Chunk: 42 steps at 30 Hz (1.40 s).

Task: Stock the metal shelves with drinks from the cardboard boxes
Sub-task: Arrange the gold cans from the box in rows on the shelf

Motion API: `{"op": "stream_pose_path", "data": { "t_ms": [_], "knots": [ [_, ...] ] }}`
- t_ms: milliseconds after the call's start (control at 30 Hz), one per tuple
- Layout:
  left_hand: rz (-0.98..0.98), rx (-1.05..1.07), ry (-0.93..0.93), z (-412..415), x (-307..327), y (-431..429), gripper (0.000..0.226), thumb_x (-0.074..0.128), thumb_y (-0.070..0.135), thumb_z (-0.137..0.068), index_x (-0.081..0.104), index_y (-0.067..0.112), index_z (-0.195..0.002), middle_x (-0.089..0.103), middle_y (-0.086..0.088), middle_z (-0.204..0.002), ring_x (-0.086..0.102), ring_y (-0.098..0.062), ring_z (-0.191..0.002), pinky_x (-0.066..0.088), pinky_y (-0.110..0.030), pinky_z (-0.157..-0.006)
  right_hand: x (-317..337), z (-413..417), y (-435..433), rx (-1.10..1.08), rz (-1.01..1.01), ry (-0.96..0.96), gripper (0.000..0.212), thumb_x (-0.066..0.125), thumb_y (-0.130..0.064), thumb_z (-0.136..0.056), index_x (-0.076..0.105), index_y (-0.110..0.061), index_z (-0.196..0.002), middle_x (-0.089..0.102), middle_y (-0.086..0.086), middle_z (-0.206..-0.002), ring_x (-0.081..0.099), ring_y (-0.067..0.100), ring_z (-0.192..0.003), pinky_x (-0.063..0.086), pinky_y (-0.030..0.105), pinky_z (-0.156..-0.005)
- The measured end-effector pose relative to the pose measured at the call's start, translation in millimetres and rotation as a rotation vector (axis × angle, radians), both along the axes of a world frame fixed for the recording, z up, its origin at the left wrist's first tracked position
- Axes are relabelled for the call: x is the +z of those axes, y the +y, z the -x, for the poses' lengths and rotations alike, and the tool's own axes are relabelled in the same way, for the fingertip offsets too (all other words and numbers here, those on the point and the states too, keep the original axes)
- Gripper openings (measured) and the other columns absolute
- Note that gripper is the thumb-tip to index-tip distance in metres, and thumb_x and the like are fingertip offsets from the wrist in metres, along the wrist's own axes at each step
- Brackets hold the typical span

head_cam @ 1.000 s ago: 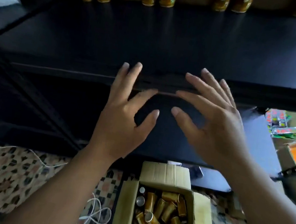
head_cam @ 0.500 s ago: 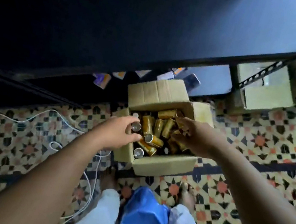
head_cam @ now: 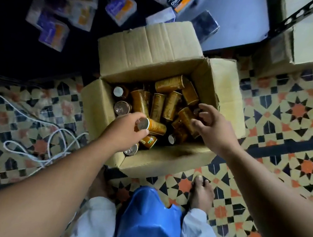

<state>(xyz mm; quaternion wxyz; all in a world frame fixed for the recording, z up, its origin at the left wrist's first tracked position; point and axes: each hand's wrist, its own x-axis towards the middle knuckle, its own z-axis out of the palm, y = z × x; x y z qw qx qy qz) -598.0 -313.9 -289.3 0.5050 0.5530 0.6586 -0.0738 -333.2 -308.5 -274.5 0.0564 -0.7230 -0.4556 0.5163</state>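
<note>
On the patterned tile floor (head_cam: 303,124), centre frame, an open cardboard box (head_cam: 165,160) holds cans; left hand (head_cam: 124,131) pinches one can (head_cam: 151,126), right hand (head_cam: 214,128) spread above others

Patterned tile floor (head_cam: 293,122), white cord (head_cam: 24,151), blue stool (head_cam: 148,224).
</note>
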Motion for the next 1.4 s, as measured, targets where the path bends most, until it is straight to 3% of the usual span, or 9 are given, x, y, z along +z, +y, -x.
{"op": "stream_pose_path", "data": {
  "t_ms": [100,333,567,867,1000,1100,1200,1300,1400],
  "knots": [
    [-0.067,-0.003,0.01,-3.0,-36.8,-3.8,0.052,0.07,0.036,-0.091,0.052,0.034,-0.14,0.056,0.005,-0.134,0.055,-0.018,-0.12,0.052,-0.04,-0.097,-37.9,-0.9,-0.4,-0.124,-0.032,0.058,0.061,0.07,-0.032,-0.098,0.043,-0.034,-0.152,0.056,-0.004,-0.147,0.056,0.014,-0.129,0.053,0.017,-0.086],
    [-0.133,-0.112,0.024,-4.4,-86.8,-1.9,0.069,0.078,0.041,-0.085,0.048,0.029,-0.146,0.051,0.006,-0.144,0.049,-0.019,-0.13,0.045,-0.037,-0.104,-111.3,4.1,-0.3,-0.124,0.04,0.061,0.068,0.07,-0.023,-0.098,0.036,-0.034,-0.156,0.047,-0.001,-0.154,0.049,0.019,-0.137,0.043,0.029,-0.102],
    [-0.125,-0.128,0.033,-11.4,-103.0,-1.7,0.104,0.082,0.039,-0.081,0.011,0.047,-0.156,0.049,-0.003,-0.151,0.05,-0.027,-0.134,0.048,-0.047,-0.105,-150.8,11.4,2.7,-0.046,0.082,-0.013,0.09,0.069,-0.013,-0.096,0.014,-0.038,-0.163,0.042,0.004,-0.159,0.047,0.028,-0.139,0.045,0.04,-0.104],
    [-0.193,0.045,-0.054,-6.1,-99.5,-3.6,0.068,0.077,0.036,-0.087,0.045,0.037,-0.147,0.055,0.002,-0.136,0.055,-0.02,-0.121,0.053,-0.041,-0.096,-152.1,11.6,0.4,0.011,0.054,-0.035,0.085,0.061,-0.017,-0.099,0.008,-0.038,-0.162,0.052,0.005,-0.147,0.058,0.029,-0.123,0.053,0.042,-0.093],
    [-0.26,0.23,-0.054,-3.5,-91.4,2.8,0.051,0.079,0.036,-0.084,0.062,0.028,-0.131,0.052,0.006,-0.12,0.058,-0.017,-0.104,0.053,-0.031,-0.081,-140.1,8.6,-1.2,-0.103,0.044,0.044,0.085,0.065,-0.019,-0.099,0.011,-0.034,-0.163,0.05,-0.008,-0.135,0.054,0.016,-0.116,0.048,0.021,-0.075],
    [-0.317,0.28,0.01,-1.0,-86.0,9.4,0.043,0.081,0.036,-0.079,0.061,0.031,-0.117,0.055,0.006,-0.113,0.059,-0.016,-0.096,0.053,-0.033,-0.078,-134.5,6.1,0.4,-0.128,0.039,0.091,0.072,0.066,-0.023,-0.099,0.027,-0.034,-0.159,0.056,-0.004,-0.139,0.059,0.017,-0.118,0.052,0.028,-0.087],
    [-0.259,0.227,0.061,-3.6,-85.7,10.4,0.042,0.079,0.037,-0.081,0.05,0.032,-0.111,0.058,0.003,-0.107,0.057,-0.015,-0.087,0.047,-0.026,-0.062,-132.5,7.7,0.6,-0.123,0.034,0.13,0.063,0.065,-0.021,-0.1,0.035,-0.035,-0.153,0.058,-0.004,-0.131,0.06,0.016,-0.112,0.049,0.025,-0.079],
    [-0.212,0.168,0.059,-8.3,-92.2,11.0,0.047,0.077,0.037,-0.083,0.047,0.033,-0.119,0.056,0.002,-0.111,0.056,-0.011,-0.086,0.049,-0.026,-0.06,-130.4,10.2,-0.3,-0.123,0.012,0.144,0.07,0.066,-0.02,-0.099,0.029,-0.035,-0.157,0.055,-0.006,-0.131,0.057,0.015,-0.112,0.051,0.027,-0.082],
    [-0.085,0.393,-0.116,-9.2,-99.0,8.0,0.063,0.077,0.031,-0.085,0.049,0.028,-0.141,0.061,0.001,-0.119,0.065,-0.015,-0.095,0.06,-0.039,-0.079,-125.7,11.6,-2.0,-0.134,-0.039,0.149,0.075,0.069,-0.019,-0.098,0.026,-0.033,-0.158,0.053,-0.006,-0.134,0.054,0.012,-0.116,0.048,0.026,-0.091]
  ]
}}
